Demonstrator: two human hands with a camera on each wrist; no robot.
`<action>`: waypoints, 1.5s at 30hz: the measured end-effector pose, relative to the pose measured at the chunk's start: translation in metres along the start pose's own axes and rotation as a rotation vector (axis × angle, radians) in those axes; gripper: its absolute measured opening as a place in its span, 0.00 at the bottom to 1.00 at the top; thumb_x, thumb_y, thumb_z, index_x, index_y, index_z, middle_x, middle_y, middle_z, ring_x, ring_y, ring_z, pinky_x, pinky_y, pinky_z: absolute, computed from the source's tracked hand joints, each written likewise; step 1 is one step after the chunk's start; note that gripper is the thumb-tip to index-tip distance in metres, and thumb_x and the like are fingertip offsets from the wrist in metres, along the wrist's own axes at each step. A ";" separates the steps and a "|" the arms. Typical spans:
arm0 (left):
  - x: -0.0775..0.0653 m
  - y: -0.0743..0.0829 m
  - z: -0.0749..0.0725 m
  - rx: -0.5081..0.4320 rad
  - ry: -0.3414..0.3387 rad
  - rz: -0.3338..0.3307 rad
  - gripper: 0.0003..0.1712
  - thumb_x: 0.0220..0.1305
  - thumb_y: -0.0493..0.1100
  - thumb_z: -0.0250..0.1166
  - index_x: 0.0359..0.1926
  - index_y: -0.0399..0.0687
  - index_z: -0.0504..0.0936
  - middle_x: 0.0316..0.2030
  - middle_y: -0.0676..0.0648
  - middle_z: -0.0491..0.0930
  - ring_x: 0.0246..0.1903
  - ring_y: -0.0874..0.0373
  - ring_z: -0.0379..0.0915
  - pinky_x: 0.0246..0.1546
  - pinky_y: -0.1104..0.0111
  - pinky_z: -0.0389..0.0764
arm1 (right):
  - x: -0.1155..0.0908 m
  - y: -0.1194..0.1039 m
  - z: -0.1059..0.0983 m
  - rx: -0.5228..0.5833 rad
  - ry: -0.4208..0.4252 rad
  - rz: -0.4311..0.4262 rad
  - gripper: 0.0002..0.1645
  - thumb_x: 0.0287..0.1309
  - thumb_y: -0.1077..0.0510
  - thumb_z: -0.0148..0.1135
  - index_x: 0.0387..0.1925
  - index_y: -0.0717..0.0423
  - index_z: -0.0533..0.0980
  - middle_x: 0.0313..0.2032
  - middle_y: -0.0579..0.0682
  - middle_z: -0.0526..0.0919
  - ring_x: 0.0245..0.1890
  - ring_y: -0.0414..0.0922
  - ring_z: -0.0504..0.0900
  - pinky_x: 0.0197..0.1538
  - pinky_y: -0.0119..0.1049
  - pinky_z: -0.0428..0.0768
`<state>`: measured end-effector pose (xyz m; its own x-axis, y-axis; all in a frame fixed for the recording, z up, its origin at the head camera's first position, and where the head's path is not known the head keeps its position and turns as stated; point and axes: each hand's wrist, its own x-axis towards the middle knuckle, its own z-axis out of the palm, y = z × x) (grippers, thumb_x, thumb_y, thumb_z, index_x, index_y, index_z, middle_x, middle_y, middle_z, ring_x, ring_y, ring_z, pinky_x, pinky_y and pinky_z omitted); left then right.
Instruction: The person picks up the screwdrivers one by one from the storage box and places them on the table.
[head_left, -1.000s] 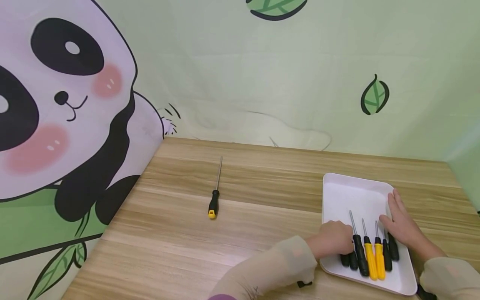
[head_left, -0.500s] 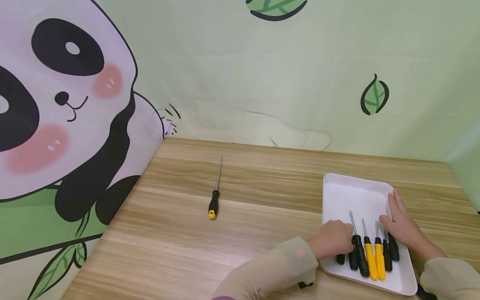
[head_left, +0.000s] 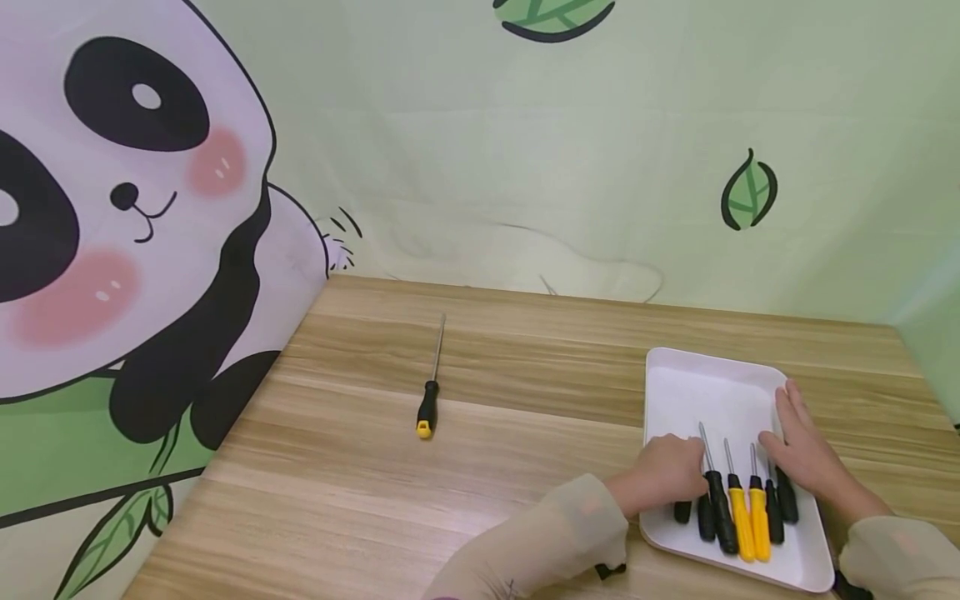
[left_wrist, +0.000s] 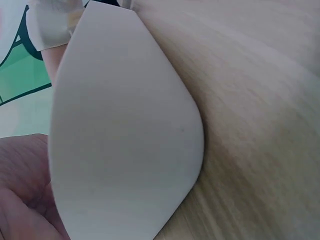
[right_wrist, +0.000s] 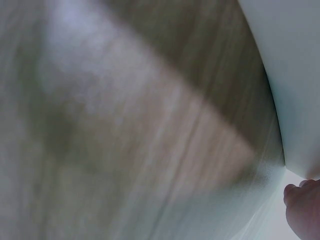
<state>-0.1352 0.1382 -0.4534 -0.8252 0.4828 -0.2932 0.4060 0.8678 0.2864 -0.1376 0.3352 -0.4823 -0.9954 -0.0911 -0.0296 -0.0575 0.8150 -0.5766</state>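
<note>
A white tray holds several screwdrivers lying side by side, some with black handles and two with yellow handles. My left hand reaches over the tray's left rim, its fingers curled round the leftmost black-handled screwdriver; only the handle's end shows below the hand. In the left wrist view the tray wall hides most of the left hand. Along the tray's right rim rests my right hand, fingers straight and thumb pointing inward over the tray. The right wrist view catches its fingertips by the tray wall.
Another screwdriver, with a black and yellow handle, lies alone on the wooden table, left of the tray. A wall with a printed panda and leaves borders the table's back and left sides.
The leftmost black handle has shifted left, away from the neighbouring one, then slightly up with my left hand. My right hand stays in place on the tray.
</note>
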 end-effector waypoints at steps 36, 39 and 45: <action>-0.002 -0.029 -0.008 -0.741 -0.128 0.120 0.08 0.55 0.36 0.60 0.36 0.50 0.72 0.20 0.55 0.70 0.15 0.65 0.70 0.19 0.78 0.74 | -0.001 -0.001 -0.002 0.012 -0.004 -0.011 0.42 0.59 0.57 0.38 0.62 0.74 0.30 0.64 0.67 0.21 0.64 0.62 0.24 0.60 0.62 0.33; -0.003 -0.030 -0.008 -0.833 -0.143 0.128 0.08 0.55 0.35 0.59 0.37 0.47 0.72 0.21 0.54 0.69 0.16 0.64 0.69 0.18 0.77 0.75 | -0.001 0.000 -0.002 0.010 -0.003 -0.011 0.42 0.59 0.57 0.38 0.62 0.74 0.30 0.64 0.67 0.22 0.64 0.63 0.24 0.60 0.63 0.34; -0.007 -0.035 -0.009 -0.983 -0.154 0.145 0.09 0.54 0.32 0.59 0.38 0.43 0.72 0.21 0.53 0.69 0.18 0.65 0.68 0.17 0.74 0.76 | 0.000 -0.001 -0.002 0.009 -0.001 -0.006 0.42 0.59 0.56 0.39 0.62 0.74 0.30 0.64 0.66 0.21 0.64 0.63 0.25 0.59 0.63 0.35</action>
<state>-0.1473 0.1040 -0.4530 -0.7052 0.6467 -0.2907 -0.0633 0.3509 0.9343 -0.1378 0.3356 -0.4808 -0.9950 -0.0967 -0.0264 -0.0632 0.8095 -0.5838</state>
